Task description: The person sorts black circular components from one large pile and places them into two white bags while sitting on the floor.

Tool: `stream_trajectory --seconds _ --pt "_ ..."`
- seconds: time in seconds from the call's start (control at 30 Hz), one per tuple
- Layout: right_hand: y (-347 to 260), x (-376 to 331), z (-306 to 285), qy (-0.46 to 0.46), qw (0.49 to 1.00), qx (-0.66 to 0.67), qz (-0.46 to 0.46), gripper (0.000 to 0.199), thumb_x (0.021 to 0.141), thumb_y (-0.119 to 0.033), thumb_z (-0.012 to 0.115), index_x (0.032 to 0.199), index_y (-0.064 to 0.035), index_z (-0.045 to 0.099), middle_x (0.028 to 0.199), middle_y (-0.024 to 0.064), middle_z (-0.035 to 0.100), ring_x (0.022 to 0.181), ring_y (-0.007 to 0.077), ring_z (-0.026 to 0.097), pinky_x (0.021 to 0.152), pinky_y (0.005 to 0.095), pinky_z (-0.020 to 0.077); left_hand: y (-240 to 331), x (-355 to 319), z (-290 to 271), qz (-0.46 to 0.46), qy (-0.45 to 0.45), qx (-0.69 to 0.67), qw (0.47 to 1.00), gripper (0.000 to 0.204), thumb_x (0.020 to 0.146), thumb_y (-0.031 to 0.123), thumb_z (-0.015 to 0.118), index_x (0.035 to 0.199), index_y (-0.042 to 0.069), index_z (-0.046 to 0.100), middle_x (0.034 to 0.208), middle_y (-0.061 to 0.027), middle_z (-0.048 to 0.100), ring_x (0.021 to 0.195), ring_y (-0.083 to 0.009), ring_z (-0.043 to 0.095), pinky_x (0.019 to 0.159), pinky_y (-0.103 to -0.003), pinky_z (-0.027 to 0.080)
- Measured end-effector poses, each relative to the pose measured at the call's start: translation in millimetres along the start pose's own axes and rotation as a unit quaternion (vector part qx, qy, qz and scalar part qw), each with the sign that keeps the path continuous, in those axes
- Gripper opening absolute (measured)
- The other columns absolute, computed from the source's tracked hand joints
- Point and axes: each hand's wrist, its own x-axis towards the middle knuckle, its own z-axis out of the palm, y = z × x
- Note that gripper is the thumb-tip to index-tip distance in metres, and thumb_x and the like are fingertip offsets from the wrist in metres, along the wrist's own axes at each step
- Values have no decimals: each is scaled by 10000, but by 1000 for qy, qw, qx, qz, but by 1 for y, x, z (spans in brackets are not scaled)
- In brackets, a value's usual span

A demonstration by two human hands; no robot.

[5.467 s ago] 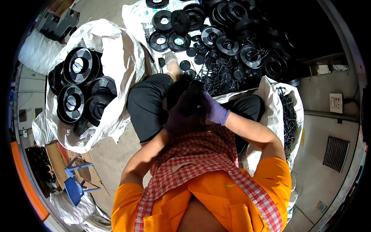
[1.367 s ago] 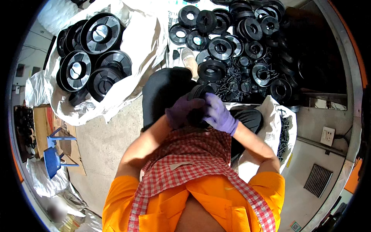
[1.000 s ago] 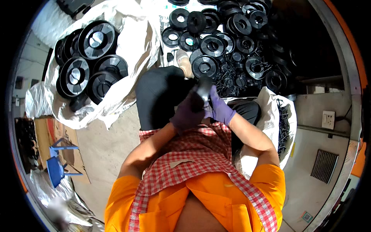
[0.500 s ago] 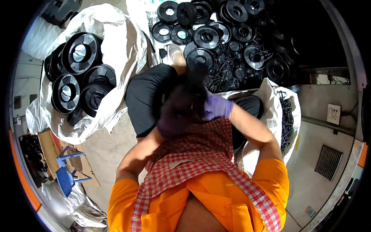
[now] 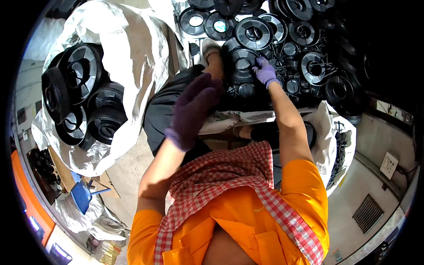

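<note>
My left hand (image 5: 194,110), in a dark purple glove, is raised over my left thigh. Its fingers stretch out with nothing in them. My right hand (image 5: 266,72), in a lighter purple glove, reaches into the heap ahead. Its fingers close on the rim of a round black plastic reel (image 5: 243,66); the fingertips are partly hidden. Around it lie more black reels, such as one (image 5: 254,33) just beyond. At the left, a tilted black reel (image 5: 55,95) leans at the edge of several others in a white sack (image 5: 145,53).
A white sack (image 5: 324,132) of thin black plastic pieces stands by my right side. A blue plastic stool (image 5: 81,196) is on the floor at lower left. The wall at right carries a socket plate (image 5: 389,165) and a vent grille (image 5: 367,214).
My hands have parted from a blurred dark object over my lap. The right reached forward to a reel; the left lifted leftward. Another tilted reel now shows at the left sack.
</note>
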Motion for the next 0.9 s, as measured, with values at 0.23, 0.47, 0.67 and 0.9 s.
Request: stream_trajectory --seconds 0.23,0.47,0.67,0.9 --pt "-78 -67 -99 -9 958 169 -231 251 869 -212 579 1040 -44 656 1104 149 634 985 231 629 859 309 481 -60 71 0 66 -23 183 981 415 803 58 623 1200 5 514 1080 -63 604 978 -125 558 842 -264 444" --pt "-37 -75 -31 -60 968 -133 -202 363 886 -256 482 1236 -173 535 1200 89 554 1064 267 539 891 403 436 -36 50 -27 211 -147 488 834 284 703 37 692 975 47 611 905 -68 635 834 -189 619 751 -289 481" --pt "-46 -93 -11 -193 944 -243 -112 559 735 -303 655 1259 -213 483 1158 119 514 1080 321 491 888 433 425 -47 22 -38 187 -79 323 924 397 684 49 711 1065 45 600 983 -92 623 925 -183 600 812 -303 470" --pt "-125 -165 -68 -25 958 224 -180 571 823 -321 650 1258 -6 456 1190 208 521 1071 347 531 925 404 432 -76 -1 -4 119 -39 143 982 502 775 51 632 1256 28 490 1080 -51 592 920 -130 567 821 -288 468"
